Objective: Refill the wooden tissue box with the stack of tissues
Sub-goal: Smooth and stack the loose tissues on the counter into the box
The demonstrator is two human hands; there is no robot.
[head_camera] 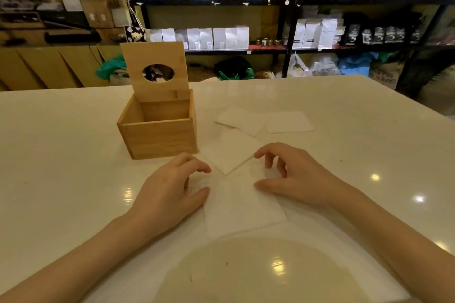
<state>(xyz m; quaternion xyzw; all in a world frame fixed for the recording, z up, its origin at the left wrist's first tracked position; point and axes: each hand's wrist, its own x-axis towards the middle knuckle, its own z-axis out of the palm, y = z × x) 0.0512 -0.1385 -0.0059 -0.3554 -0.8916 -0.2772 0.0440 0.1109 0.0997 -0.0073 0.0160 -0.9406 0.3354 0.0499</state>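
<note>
Tabletop (73, 155), glossy cream-white, fills the lower view, with ceiling lights reflected on it near me. Behind it, black metal shelving (285, 2) along the far wall carries pale and dark bags and a few kettles.

Square light-wood tissue box (157, 135) stands left of centre on the table, open and, as far as I can see inside, holding nothing. Its flat wooden lid (155, 69) with an oval hole stands upright at the box's back edge.

White folded tissue (242, 209) nearest me lies flat between my hands. Second white tissue (229, 152) sits just beyond it, turned cornerwise, close to the box's right front corner. Third white tissue (242, 119) and fourth white tissue (289, 121) lie farther back, right of the box, side by side; I cannot tell if their edges touch. The tissues are scattered singly, not stacked.

My left hand (170, 189) rests at the nearest tissue's left edge, fingers curled loosely, thumb tip on the tissue's edge, gripping nothing. My right hand (293, 177) rests over the tissue's upper right part, fingers bent and apart, thumb lying flat on the sheet; whether the fingertips pinch the paper I cannot tell. Both forearms are bare and come in from the bottom corners
</note>
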